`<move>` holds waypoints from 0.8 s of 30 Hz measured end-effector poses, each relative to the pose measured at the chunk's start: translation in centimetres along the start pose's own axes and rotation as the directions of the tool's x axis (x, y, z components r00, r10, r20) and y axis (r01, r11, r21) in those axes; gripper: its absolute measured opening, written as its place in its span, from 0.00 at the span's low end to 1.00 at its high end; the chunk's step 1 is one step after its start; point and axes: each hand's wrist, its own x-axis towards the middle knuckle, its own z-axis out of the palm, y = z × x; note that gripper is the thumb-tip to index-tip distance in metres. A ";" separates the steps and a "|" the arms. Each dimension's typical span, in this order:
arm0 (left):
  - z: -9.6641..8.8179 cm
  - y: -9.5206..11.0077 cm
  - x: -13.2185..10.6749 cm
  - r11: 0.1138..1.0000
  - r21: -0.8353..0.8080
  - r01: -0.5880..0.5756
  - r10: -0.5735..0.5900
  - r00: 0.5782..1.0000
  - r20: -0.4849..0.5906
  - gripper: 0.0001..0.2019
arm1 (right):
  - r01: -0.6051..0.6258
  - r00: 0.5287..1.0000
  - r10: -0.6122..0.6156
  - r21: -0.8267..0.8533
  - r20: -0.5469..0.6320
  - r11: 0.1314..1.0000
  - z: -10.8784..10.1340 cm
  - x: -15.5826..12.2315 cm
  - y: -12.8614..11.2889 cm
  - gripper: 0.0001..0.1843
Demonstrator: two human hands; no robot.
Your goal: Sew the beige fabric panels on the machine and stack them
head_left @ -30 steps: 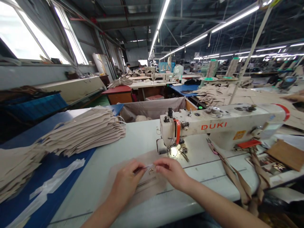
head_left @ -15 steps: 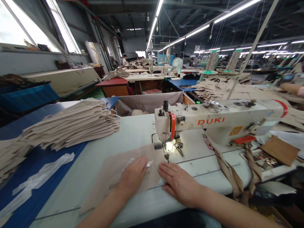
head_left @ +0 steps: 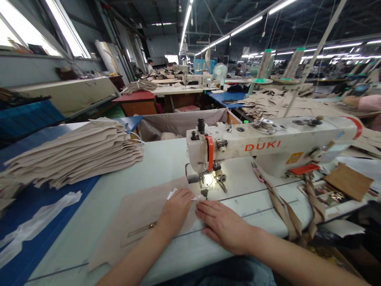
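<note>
While the lamp under the white DUKI sewing machine [head_left: 268, 149] glows, both hands lie flat on a beige cut fabric panel [head_left: 139, 216] spread on the pale bench [head_left: 166, 159]. The left hand [head_left: 175, 210] presses down with fingers loosely curled over a small white label [head_left: 172, 193] at the panel's far edge, just in front of the presser foot [head_left: 204, 193]. The right hand [head_left: 224, 226] rests beside it, palm down and fingers stretched out, gripping nothing, its fingertips nearly meeting the left hand's. To the left sits a tall stack of beige cut fabric pieces [head_left: 80, 153], partly on a blue mat [head_left: 38, 210]. Beige fabric strips [head_left: 282, 206] hang over the bench's right front edge.
</note>
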 end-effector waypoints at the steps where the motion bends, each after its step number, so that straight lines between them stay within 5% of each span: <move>1: 0.0 -0.1 0.0 1.000 -0.019 -0.002 0.002 1.000 0.002 0.15 | -0.002 1.000 0.002 0.001 0.006 1.000 -0.2 -0.2 0.1 0.25; 8: -0.6 -0.4 -0.4 0.998 -0.062 -0.028 0.030 0.999 0.024 0.14 | 0.008 1.000 -0.009 -0.009 -0.015 1.000 0.1 -0.5 0.4 0.24; 15: -0.3 -0.1 -1.2 0.971 0.123 -0.205 0.205 0.979 0.012 0.12 | 0.004 1.000 -0.004 0.014 -0.019 1.000 0.3 -0.5 0.4 0.25; 24: -0.2 1.5 -0.7 0.967 0.241 -0.086 0.057 0.990 0.125 0.14 | 0.022 0.999 -0.021 0.049 -0.032 0.999 0.1 -0.5 0.4 0.25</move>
